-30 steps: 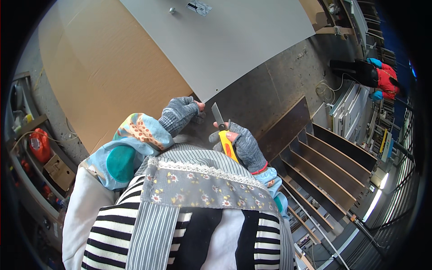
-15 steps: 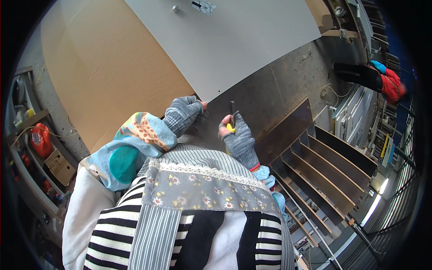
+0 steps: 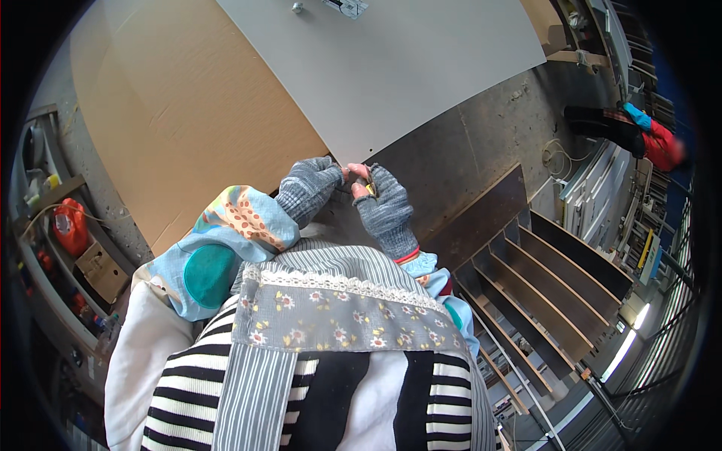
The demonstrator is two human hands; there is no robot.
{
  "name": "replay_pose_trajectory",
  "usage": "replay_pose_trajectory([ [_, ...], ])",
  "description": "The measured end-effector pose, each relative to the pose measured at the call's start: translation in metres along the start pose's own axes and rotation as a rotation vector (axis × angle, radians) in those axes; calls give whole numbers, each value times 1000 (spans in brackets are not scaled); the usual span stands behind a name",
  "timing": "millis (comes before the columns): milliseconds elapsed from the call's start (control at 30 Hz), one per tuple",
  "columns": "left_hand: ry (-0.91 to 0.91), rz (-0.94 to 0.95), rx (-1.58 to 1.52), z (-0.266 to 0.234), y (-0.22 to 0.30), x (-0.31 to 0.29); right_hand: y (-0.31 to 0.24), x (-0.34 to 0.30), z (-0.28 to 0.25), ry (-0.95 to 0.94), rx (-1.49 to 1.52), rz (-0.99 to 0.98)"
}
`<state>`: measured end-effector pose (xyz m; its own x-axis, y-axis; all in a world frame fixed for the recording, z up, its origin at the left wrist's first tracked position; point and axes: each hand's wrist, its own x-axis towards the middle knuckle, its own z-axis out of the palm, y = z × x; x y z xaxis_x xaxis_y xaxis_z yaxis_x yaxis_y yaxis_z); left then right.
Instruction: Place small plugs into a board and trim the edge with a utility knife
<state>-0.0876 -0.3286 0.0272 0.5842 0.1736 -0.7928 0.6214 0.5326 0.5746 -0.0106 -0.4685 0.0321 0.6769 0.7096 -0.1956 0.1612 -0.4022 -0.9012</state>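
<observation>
My left hand (image 3: 308,188), in a grey knitted glove with bare fingertips, is closed at the near corner of a light grey panel (image 3: 391,75). What its fingers hold there is hidden. My right hand (image 3: 385,207), gloved alike, is beside it, with the fingertips of both hands close together at that corner. It grips a small yellow-handled tool (image 3: 369,188), mostly covered by the fingers. The grey panel lies flat, with a round metal knob (image 3: 297,7) and a printed label (image 3: 347,7) on it. A brown cardboard sheet (image 3: 195,113) borders it on the left.
At the right stands a dark rack of upright boards (image 3: 553,293). Stacked white panels (image 3: 598,184) are behind it. A person in red (image 3: 662,143) is at the far right. On the left, a shelf holds a red container (image 3: 71,228) and a cardboard box (image 3: 101,272).
My right hand has moved left and slightly up with the tool to meet my left hand at the panel's corner. The tool's dark narrow shaft, visible earlier, no longer stands out above the fingers.
</observation>
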Motion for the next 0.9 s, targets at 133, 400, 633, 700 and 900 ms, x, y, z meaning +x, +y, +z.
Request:
replay_pose_trajectory([
  [133,-3,34,27,-4,-10,7,-9,0,-2,5,14,71],
  [400,-24,-66,-211,-1,-9,3,3,2,0,-68,-137,-191],
  [633,-77,137,86,-14,-34,23,-3,9,-16,-212,-589,-431],
  [700,-128,101,187,-15,-39,39,-5,9,-17,-193,-594,-448],
  [900,-162,40,-247,-10,-24,11,4,-2,-14,-172,154,162],
])
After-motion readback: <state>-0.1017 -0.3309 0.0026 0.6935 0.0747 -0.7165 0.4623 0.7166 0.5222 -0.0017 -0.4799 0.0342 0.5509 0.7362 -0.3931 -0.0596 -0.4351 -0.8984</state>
